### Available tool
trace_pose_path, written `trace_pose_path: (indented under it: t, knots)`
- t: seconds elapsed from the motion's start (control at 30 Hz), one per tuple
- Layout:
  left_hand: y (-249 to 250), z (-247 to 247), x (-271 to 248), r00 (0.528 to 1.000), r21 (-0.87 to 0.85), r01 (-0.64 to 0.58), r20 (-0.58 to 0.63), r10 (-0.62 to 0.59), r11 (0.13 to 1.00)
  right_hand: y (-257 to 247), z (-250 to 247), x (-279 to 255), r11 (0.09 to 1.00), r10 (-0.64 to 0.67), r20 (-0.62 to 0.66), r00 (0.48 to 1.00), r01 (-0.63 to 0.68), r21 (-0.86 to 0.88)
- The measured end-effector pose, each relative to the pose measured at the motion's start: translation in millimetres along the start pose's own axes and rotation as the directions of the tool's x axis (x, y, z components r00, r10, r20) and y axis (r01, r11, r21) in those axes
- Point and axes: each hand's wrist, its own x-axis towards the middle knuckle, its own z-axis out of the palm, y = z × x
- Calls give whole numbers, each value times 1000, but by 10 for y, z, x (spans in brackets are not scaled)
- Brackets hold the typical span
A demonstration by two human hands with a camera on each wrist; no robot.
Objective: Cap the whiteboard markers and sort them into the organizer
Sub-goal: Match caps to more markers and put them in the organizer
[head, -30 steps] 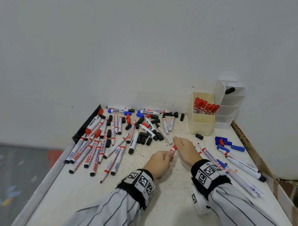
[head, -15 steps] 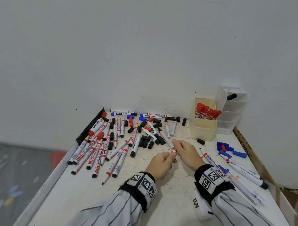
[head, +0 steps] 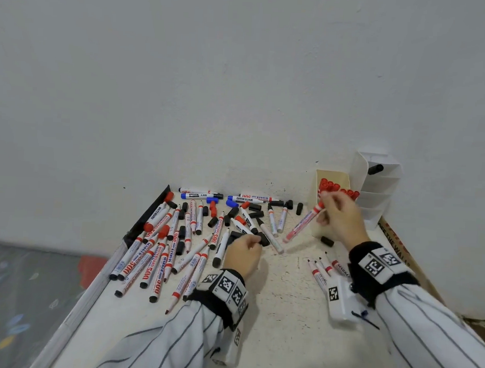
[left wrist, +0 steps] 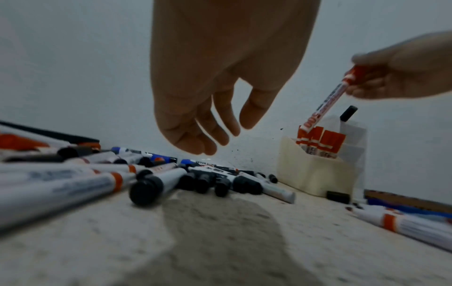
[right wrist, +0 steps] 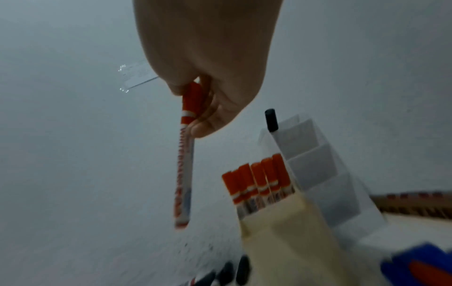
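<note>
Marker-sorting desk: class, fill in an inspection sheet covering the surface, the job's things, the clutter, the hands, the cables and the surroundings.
Surface: speckled white table, set against the wall.
Job's things: cream bin holds capped red markers; white tiered organizer holds one black-capped marker in its top slot.
Clutter: uncapped markers and loose black caps scattered left; loose blue caps near the wall.
Hands: right hand pinches a capped red marker at its cap end beside the bin; left hand hangs relaxed, holding nothing.
Cables: nothing seen.
Surroundings: plain white wall; patterned floor at left.
</note>
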Motion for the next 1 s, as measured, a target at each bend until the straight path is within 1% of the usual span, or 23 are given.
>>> trace_pose_path:
  t: [0.07,0.1,0.17,0.23,0.27,0.33,0.43,0.5,0.6,0.67,0.73,0.77,0.87,1.0]
  knots:
    - [-8,-107,145,998,124,51,-42,-46,991,-64,-147,196,998,-50,-136,989,53,15]
    - [-21,-158,215,996,197,85,-57,-75,977,-95,-224,287,997,-79,-214,974,83,7]
    - [-60,-253,327,985,347,170,-76,-154,922,-144,-369,445,987,-161,-362,918,153,-51]
    - [-126,-319,400,968,488,245,-75,-240,838,-151,-478,579,968,-246,-439,864,198,-152]
    - [-168,-336,428,959,539,268,-66,-276,799,-141,-509,633,959,-268,-441,856,193,-209]
    - [-247,-357,467,944,591,287,-42,-327,754,-100,-530,716,933,-286,-402,870,158,-322]
    - [-315,-373,506,940,605,288,-28,-341,743,-7,-495,788,894,-269,-310,912,116,-433]
    - [-323,-384,529,941,618,277,-19,-338,736,70,-452,826,898,-233,-271,934,100,-430]
    - [-327,-386,551,939,611,285,-23,-343,738,163,-374,854,937,-159,-250,955,67,-342]
    - [-342,-389,561,941,609,287,-36,-336,740,218,-322,862,926,-159,-238,958,61,-373]
    - [-359,-387,560,945,612,278,-36,-325,740,285,-303,862,904,-151,-223,963,43,-425]
    - [-365,-388,556,947,616,273,-36,-319,739,326,-291,865,892,-127,-217,968,16,-451]
    - [-361,-390,546,953,620,257,-37,-299,741,419,-276,859,827,-17,-189,982,-93,-555]
    - [-342,-395,546,950,579,279,-50,-308,766,404,-282,843,729,82,-121,989,-143,-670]
